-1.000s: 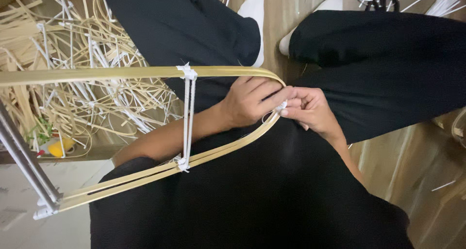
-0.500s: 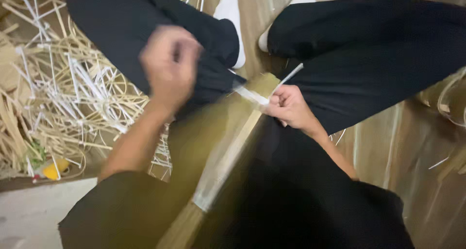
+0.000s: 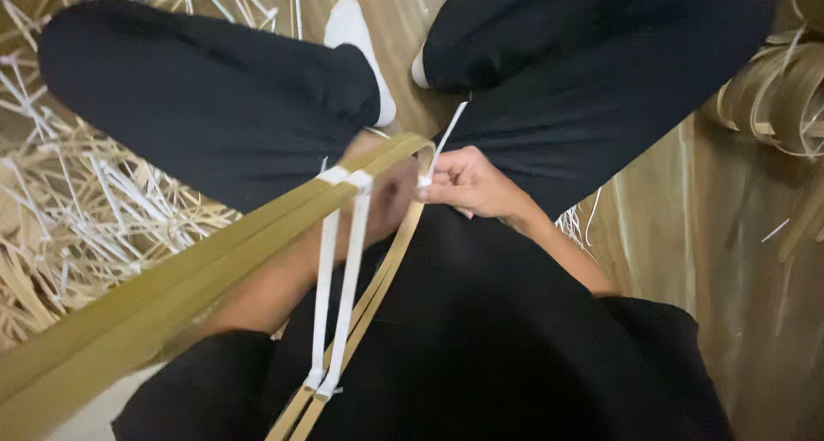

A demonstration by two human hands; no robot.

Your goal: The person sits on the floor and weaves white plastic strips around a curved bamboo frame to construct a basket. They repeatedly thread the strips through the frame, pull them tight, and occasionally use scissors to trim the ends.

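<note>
Fingers of the right hand (image 3: 468, 183) are pressed together on a thin white strip (image 3: 448, 136), pinching it right at the bend of a folded bamboo band (image 3: 215, 269); the strip runs up and slightly right from the pinch toward the black trouser leg. That forearm comes in from the lower right, wrist bent inward over the lap. Behind the band, the left hand (image 3: 386, 192) sits at the same bend, its forearm rising from the lower left; whether its fingers are closed on the band I cannot tell, since the band covers them. Folded like a hairpin, the band has its long axis running from the lower left up to the bend at centre, one limb near the camera and blurred, the other lower over the lap. Two white ties (image 3: 339, 278) cross between the limbs, nearly upright. Loose pale strips (image 3: 94, 209) lie heaped on the floor at left.
</note>
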